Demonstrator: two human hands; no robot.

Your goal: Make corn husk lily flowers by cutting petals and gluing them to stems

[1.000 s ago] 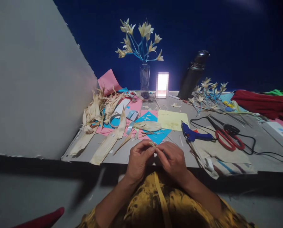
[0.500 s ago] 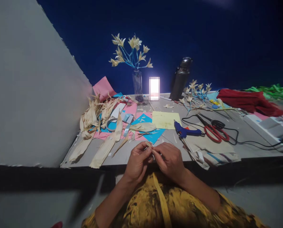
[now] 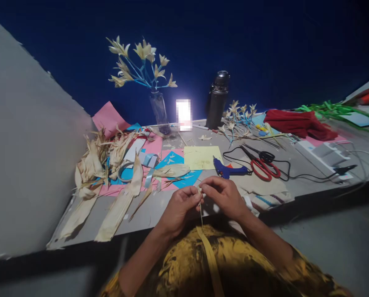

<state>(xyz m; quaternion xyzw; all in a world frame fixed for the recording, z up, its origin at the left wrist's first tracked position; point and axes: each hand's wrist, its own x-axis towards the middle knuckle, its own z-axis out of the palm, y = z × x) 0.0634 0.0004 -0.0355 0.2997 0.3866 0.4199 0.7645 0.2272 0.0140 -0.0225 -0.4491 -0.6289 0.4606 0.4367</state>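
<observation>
My left hand (image 3: 182,207) pinches a small pale piece of corn husk (image 3: 199,189) between thumb and fingertips, just over the table's front edge. A thin pale strand (image 3: 201,214) hangs below the fingers. From the other side, my right hand (image 3: 226,197) has its thumb and forefinger closed at the top of the same piece; the fingers partly hide it. A blue glue gun (image 3: 229,170) lies just beyond my right hand. Past my left hand, a flat husk strip (image 3: 173,170) rests on blue paper (image 3: 189,180).
Dried husks (image 3: 90,165) pile up at the left by a tape roll (image 3: 119,173). A vase (image 3: 158,109) of husk flowers and a thermos (image 3: 217,101) stand at the back. Red-handled scissors (image 3: 266,169), a power strip (image 3: 316,159) and red cloth (image 3: 298,123) lie to the right.
The view has turned to the right and tilted. My right hand's fingers have lifted and opened out somewhat around the husk piece, and a thin strand now shows below my left hand.
</observation>
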